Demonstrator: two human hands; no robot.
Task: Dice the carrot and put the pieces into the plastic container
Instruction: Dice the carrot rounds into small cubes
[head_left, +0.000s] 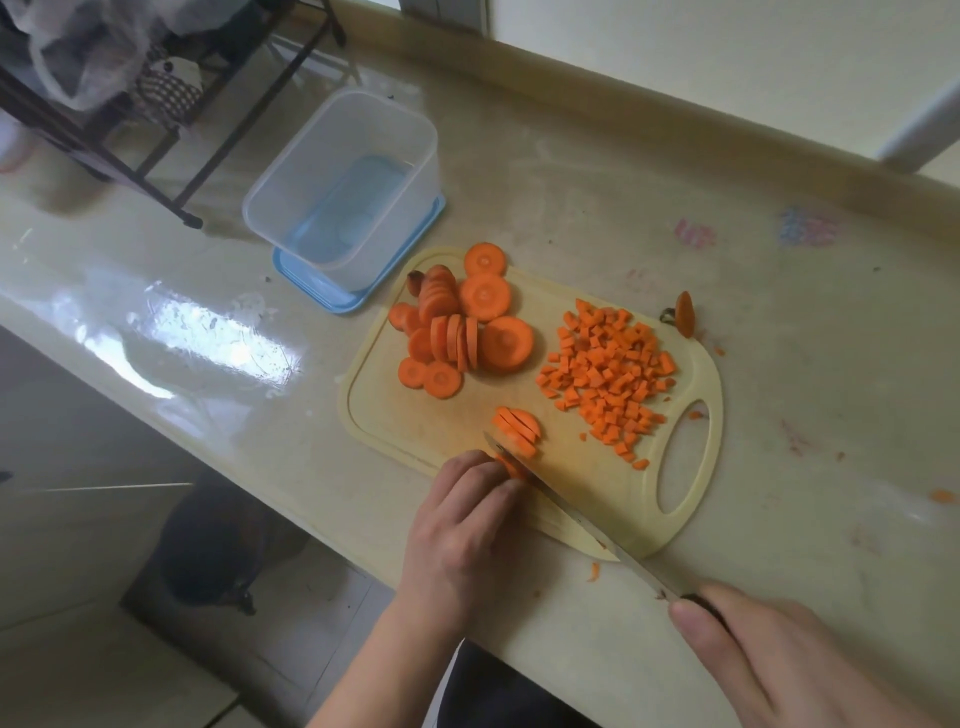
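Our right hand (769, 660) is closest to us, and it holds the knife (582, 514) by its handle. Our left hand (467, 525) curls its fingers over a carrot slice (511, 467) that the blade cuts through. We see round carrot slices (457, 325) and a heap of diced carrot (605, 376) on the cutting board (431, 426). We see the plastic container (343, 187) on its blue lid (332, 296), on the tabletop (623, 218) beside the board.
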